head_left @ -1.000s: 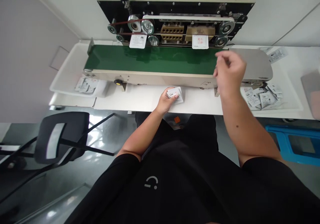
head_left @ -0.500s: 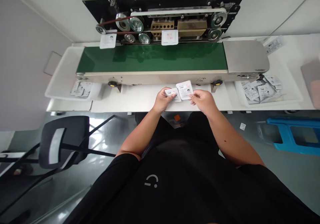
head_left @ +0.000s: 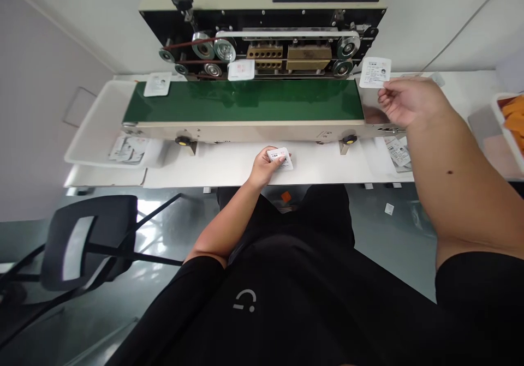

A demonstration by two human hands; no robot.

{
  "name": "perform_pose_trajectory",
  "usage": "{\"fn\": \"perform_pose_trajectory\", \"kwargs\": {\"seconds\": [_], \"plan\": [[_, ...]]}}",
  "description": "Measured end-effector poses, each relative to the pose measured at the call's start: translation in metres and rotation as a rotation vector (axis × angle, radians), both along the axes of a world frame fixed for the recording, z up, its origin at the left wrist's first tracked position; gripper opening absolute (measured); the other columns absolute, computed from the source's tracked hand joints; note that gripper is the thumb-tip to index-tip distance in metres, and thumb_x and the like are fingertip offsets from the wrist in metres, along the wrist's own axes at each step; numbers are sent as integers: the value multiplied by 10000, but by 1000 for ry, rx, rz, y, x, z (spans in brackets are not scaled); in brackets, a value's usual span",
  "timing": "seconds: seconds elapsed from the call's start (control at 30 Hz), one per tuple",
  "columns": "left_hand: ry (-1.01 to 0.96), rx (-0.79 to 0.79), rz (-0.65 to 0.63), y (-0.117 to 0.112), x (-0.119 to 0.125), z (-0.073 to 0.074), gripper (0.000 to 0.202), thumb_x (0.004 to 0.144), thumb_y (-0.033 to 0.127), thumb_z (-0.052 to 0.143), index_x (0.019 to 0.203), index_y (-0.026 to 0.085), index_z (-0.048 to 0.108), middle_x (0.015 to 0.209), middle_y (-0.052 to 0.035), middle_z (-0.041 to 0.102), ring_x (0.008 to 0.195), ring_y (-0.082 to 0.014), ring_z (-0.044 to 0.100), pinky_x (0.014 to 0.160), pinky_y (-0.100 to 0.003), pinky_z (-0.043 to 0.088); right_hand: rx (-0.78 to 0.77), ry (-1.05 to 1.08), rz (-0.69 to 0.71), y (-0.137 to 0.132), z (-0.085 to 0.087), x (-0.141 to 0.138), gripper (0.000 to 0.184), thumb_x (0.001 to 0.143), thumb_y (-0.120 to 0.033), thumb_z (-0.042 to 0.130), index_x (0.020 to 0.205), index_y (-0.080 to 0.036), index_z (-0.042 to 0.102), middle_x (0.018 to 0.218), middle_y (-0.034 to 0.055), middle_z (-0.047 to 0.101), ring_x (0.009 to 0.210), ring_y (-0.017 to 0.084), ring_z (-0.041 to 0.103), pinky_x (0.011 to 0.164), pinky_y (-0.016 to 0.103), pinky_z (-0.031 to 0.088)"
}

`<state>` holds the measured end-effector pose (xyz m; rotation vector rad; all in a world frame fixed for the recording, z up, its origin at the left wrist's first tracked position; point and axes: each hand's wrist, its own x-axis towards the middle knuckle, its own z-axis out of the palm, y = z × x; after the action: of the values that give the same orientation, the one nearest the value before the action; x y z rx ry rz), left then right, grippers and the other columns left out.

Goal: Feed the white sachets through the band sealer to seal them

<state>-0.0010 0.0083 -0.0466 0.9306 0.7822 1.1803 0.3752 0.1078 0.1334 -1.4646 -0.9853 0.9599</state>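
Observation:
My right hand (head_left: pixel 403 101) pinches a small white printed pouch (head_left: pixel 375 72) upright at the right end of the sealing machine (head_left: pixel 262 33), just beside its end roller. My left hand (head_left: pixel 267 165) rests on the white table and grips a small stack of pouches (head_left: pixel 281 157) in front of the green conveyor belt (head_left: pixel 245 100). One pouch (head_left: pixel 240 69) is riding through the sealing heads. Another sealed pouch (head_left: pixel 157 84) lies at the belt's left end.
A white tray (head_left: pixel 92 137) at the left holds several sealed pouches (head_left: pixel 126 149). More loose pouches (head_left: pixel 396 151) lie under my right arm. A black chair (head_left: pixel 82 246) stands at lower left. Orange items fill a container (head_left: pixel 513 118) at the far right.
My right hand took one pouch from the stack in my left hand and carried it up to the machine's right end. The pouches in the machine have travelled leftward.

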Motion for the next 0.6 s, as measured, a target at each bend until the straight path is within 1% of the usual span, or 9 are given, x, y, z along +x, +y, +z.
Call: {"fn": "perform_pose_trajectory", "kwargs": {"seconds": [0.1, 0.17, 0.27, 0.33, 0.4, 0.47, 0.5, 0.53, 0.6], "plan": [[-2, 1, 3, 0, -1, -1, 527, 772, 466, 965, 1035, 209, 587, 1005, -64, 845, 1015, -261, 839, 830, -350, 645, -193, 184, 13, 28, -1, -21, 408, 769, -264, 1002, 789, -212, 597, 672, -5, 567, 778, 101, 454, 696, 260, 428], [4, 2, -3, 0, -2, -2, 512, 783, 461, 959, 1038, 210, 592, 1018, -68, 843, 1021, -261, 835, 836, -354, 642, -285, 277, 47, 48, -2, -37, 475, 682, -235, 1042, 769, -225, 575, 663, -14, 549, 763, 99, 427, 667, 250, 428], [15, 9, -6, 0, -3, -1, 516, 785, 481, 954, 1045, 214, 597, 1013, -63, 835, 1007, -253, 827, 848, -360, 633, -329, 322, 121, 69, -4, -58, 515, 593, -206, 1049, 736, -243, 555, 673, -14, 562, 698, 107, 436, 586, 258, 429], [25, 11, 3, -1, -3, 0, 516, 787, 499, 948, 1045, 215, 603, 988, -47, 821, 973, -230, 813, 843, -345, 621, -266, 296, 112, 66, -2, -69, 494, 574, -257, 1046, 758, -261, 588, 681, -11, 580, 674, 122, 480, 546, 267, 440], [30, 5, 36, -1, -4, 1, 489, 805, 508, 932, 1033, 215, 615, 944, -15, 789, 900, -183, 781, 812, -305, 599, -115, 209, 43, 43, -2, -80, 451, 605, -397, 1035, 823, -307, 650, 704, -4, 606, 654, 146, 522, 516, 292, 459], [14, -7, 72, -2, -4, 3, 454, 835, 526, 903, 1020, 216, 629, 903, 13, 745, 825, -138, 730, 773, -267, 573, 56, 87, -30, 3, -6, -93, 401, 695, -567, 967, 918, -363, 703, 735, 5, 624, 612, 160, 537, 485, 318, 460], [-1, -15, 84, -2, -4, 3, 444, 849, 542, 886, 1020, 217, 636, 892, 20, 726, 802, -125, 708, 761, -257, 563, 123, 32, -49, -20, -12, -101, 381, 765, -625, 907, 986, -376, 722, 752, 18, 629, 592, 160, 542, 469, 322, 446], [-15, -23, 90, -2, -4, 3, 441, 861, 562, 869, 1024, 219, 642, 887, 22, 713, 791, -119, 693, 756, -253, 558, 142, -24, -38, -44, -21, -109, 403, 824, -643, 846, 1050, -330, 733, 742, 20, 617, 564, 150, 544, 464, 312, 437], [-21, -30, 80, -2, -3, 2, 448, 880, 601, 835, 1042, 224, 656, 897, 15, 706, 800, -124, 684, 768, -259, 558, 38, -138, 120, -87, -47, -127, 391, 891, -606, 777, 1090, -271, 748, 800, 35, 663, 594, 135, 582, 508, 294, 463]]}}
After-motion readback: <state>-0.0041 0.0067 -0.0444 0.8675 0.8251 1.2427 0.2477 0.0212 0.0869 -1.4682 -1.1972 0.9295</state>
